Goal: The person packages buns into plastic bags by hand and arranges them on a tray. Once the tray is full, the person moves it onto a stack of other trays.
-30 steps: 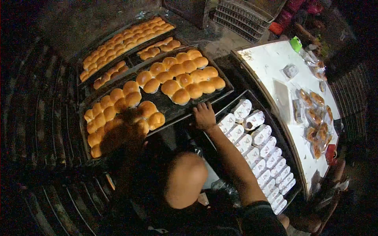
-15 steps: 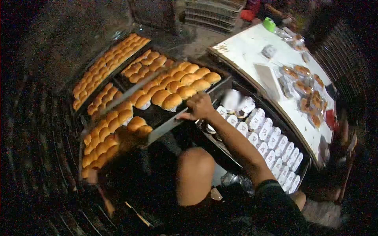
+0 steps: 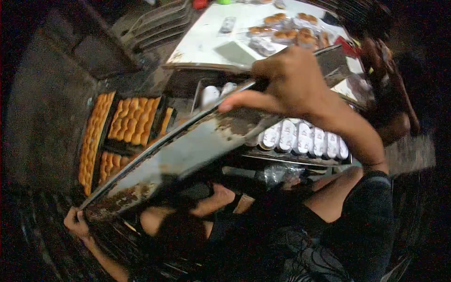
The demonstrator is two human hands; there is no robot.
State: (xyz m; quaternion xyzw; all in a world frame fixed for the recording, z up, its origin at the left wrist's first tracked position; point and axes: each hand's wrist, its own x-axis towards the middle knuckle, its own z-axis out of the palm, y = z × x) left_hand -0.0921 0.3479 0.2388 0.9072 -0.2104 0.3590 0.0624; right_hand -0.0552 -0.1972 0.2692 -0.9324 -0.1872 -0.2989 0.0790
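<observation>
A metal baking tray [image 3: 178, 145] slants up across the middle, its worn, brown-stained side facing me. My right hand [image 3: 293, 80] grips its upper right end, thumb along the rim. At the lower left corner, my left hand [image 3: 77, 223] is closed on the tray's edge. Whatever lies inside this tray is hidden from view. Beneath and behind it, rows of buns in white paper cups [image 3: 300, 138] lie bottoms up in a second tray [image 3: 300, 159]. The raised tray covers part of these rows.
Golden buns [image 3: 134, 120] fill several trays on the left. A white table [image 3: 197, 40] at the back carries bagged buns [image 3: 286, 33]. Stacked crates [image 3: 162, 23] stand behind. Another person's arm [image 3: 392, 127] is at the right. A clear plastic bag [image 3: 282, 175] lies near my legs.
The bun tray has been lifted and tilted steeply, so its side now faces me. My right hand rose with it. The view has swung toward the right.
</observation>
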